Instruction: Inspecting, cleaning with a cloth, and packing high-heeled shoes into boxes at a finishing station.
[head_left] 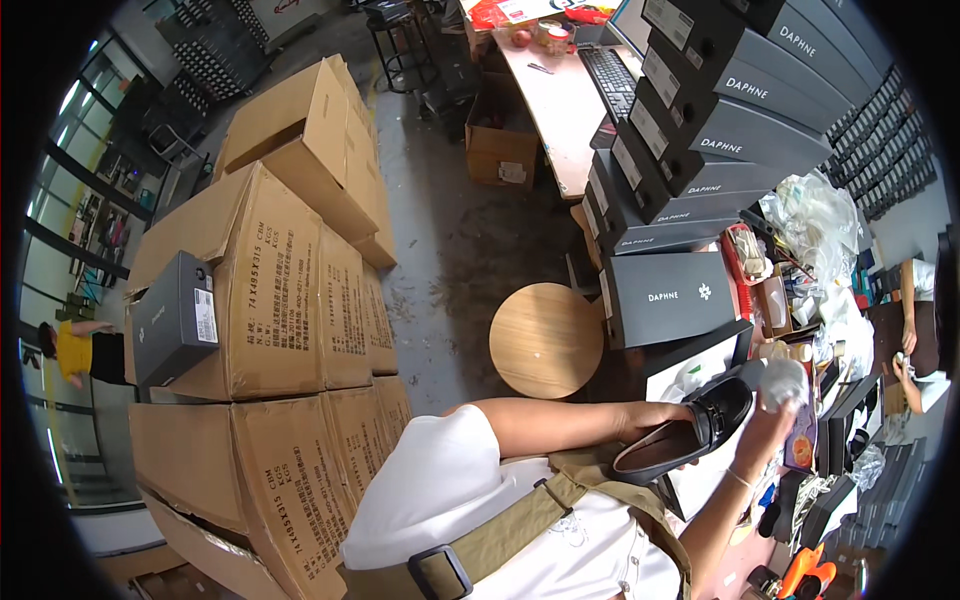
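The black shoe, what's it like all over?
The shoe is black and smooth, like leather, with a shiny band across its top. Its opening shows a brownish insole. It's tilted by the white shirt, toe toward the picture's upper right. The left fingers hold its side; a white wad is by the toe.

On your left, bright light shows through dark-framed windows [62,188]. The grey floor [425,225] ahead of you bears dark scuffs. A round wooden stool [546,340] stands near you, a pale-topped table [548,98] beyond.
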